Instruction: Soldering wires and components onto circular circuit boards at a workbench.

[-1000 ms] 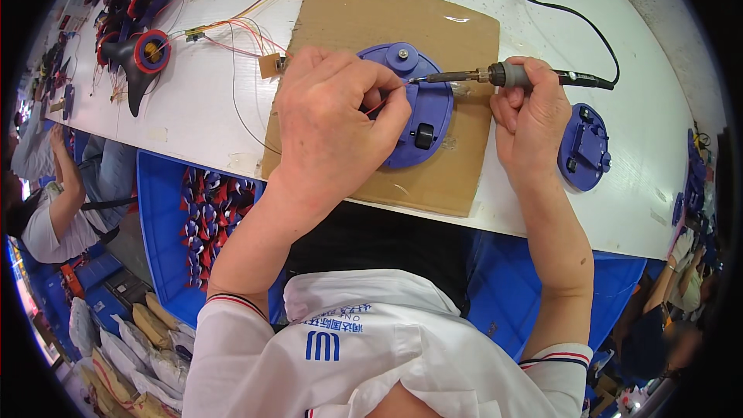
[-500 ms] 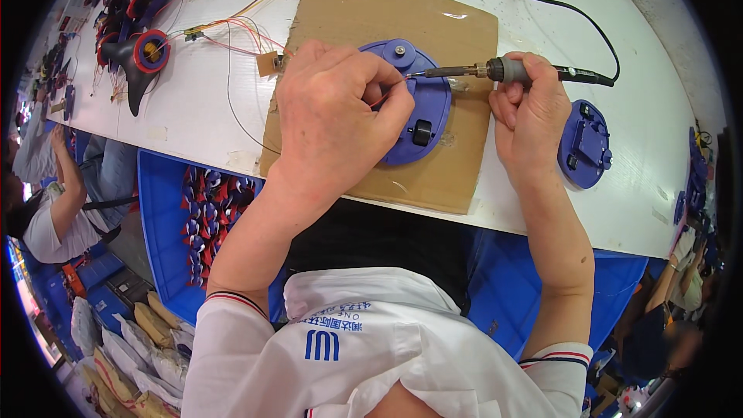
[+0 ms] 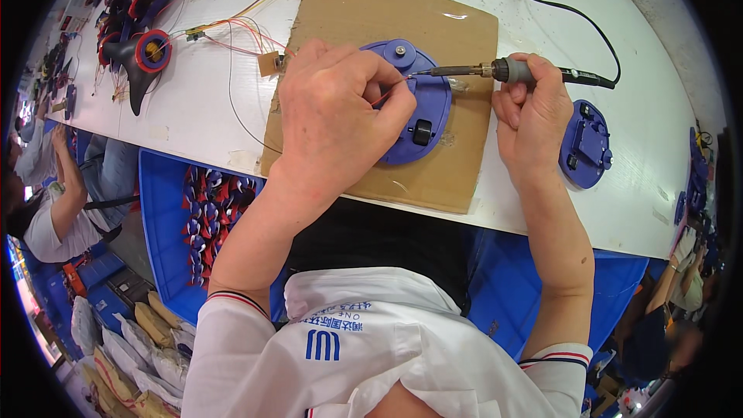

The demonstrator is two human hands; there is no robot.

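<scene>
My right hand [image 3: 532, 112] grips a soldering iron [image 3: 503, 70] by its dark grey handle. The iron's tip points left and meets the spot at my left fingertips. My left hand [image 3: 340, 112] pinches a thin red wire [image 3: 380, 99] between thumb and forefinger, over a purple oval plastic base [image 3: 435, 101]. That base has a black wheel and a round metal post, and its left side is hidden under my left hand. It lies on a brown cardboard sheet [image 3: 364, 11]. Wires run from a small circuit board [image 3: 268, 63] toward the back left.
A second purple base [image 3: 586, 144] lies at the right. A black three-armed part with a red ring [image 3: 139, 62] stands left, near piled similar parts. The iron's black cord [image 3: 576, 8] loops behind. A blue bin [image 3: 159, 224] holds red and blue parts below. A person [image 3: 66, 209] sits left.
The soldering iron and my right hand have shifted very slightly to the right. My left hand keeps its pinch in nearly the same place.
</scene>
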